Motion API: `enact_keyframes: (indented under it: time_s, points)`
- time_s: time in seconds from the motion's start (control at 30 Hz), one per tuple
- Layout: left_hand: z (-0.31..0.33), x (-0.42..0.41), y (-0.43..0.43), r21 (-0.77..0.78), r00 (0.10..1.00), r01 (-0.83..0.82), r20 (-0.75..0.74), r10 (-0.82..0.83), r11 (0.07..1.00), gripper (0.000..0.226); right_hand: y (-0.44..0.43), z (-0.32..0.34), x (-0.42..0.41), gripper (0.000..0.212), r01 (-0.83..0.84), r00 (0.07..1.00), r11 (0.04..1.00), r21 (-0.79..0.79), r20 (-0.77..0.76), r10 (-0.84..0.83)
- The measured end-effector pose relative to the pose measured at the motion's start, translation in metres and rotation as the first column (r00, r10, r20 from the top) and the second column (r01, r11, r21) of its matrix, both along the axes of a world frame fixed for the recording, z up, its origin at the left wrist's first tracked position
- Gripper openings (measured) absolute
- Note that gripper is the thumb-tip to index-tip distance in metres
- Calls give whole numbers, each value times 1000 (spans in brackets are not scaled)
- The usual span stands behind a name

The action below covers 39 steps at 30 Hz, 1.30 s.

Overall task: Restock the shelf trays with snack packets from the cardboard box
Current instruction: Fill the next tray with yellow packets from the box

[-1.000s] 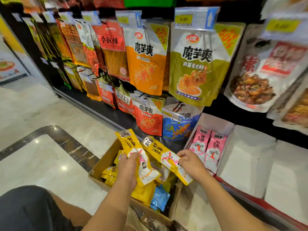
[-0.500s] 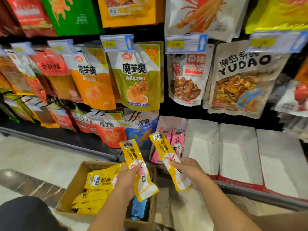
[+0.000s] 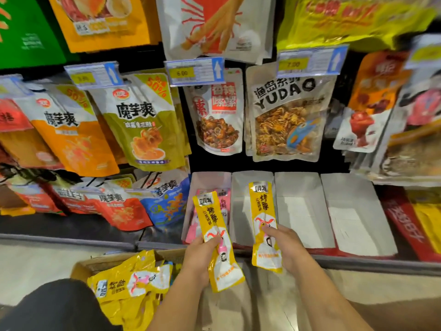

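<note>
You see bright, even store light, motion blur right of the grey YUDAO snack pouch (image 3: pixel 287 115), wide-angle bending at edges.

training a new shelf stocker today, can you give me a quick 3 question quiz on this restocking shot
1. True or false: each hand holds one yellow packet.
2. Which white shelf tray already has pink packets in it? A) the leftmost B) the second from left C) the rightmost
3. Fill in: the cardboard box at lower left mostly holds ______ packets.

Key
1. True. The left hand grips one yellow packet and the right hand grips another yellow packet.
2. A. The pink packets sit in the leftmost tray; the second tray shows only its white inside.
3. Yellow. The cardboard box shows a pile of yellow packs.
</note>
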<state>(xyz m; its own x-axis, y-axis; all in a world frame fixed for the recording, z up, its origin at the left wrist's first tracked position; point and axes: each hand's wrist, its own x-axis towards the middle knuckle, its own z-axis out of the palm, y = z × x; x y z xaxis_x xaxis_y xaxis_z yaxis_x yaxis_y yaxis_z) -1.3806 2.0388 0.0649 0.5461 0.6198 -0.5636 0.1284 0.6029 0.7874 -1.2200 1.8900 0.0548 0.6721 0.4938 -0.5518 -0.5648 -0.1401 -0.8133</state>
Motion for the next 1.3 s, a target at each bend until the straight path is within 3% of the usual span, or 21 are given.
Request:
enact_keyframes:
  time_s: [0.27,0.5,0.63,0.77,1.0,1.13,1.3]
  points:
    - [-27,62,1,81,983,175,-67,-170,981,28,-15,-19,44,13,125,991,992,2,52,-125]
    - [-38,118,15,110,981,185,-83,-176,977,13,-7,-42,81,21,240,970,971,10,47,-240]
    - [-53,144,19,175,972,203,-157,-176,963,11,-4,-48,100,20,247,968,969,-5,38,-247]
    - [-74,171,22,212,956,223,-237,-172,951,30,-9,-50,113,17,259,966,966,-6,25,-258]
    - [-105,209,13,223,934,283,-283,-216,933,5,-22,-59,122,19,310,949,950,32,-65,-308]
    - [-123,221,10,199,909,336,-324,-262,921,10,-23,-67,122,11,330,941,943,32,-85,-327]
    - [-143,228,11,215,862,399,-420,-285,891,8,-20,-76,122,21,301,951,954,10,-82,-299]
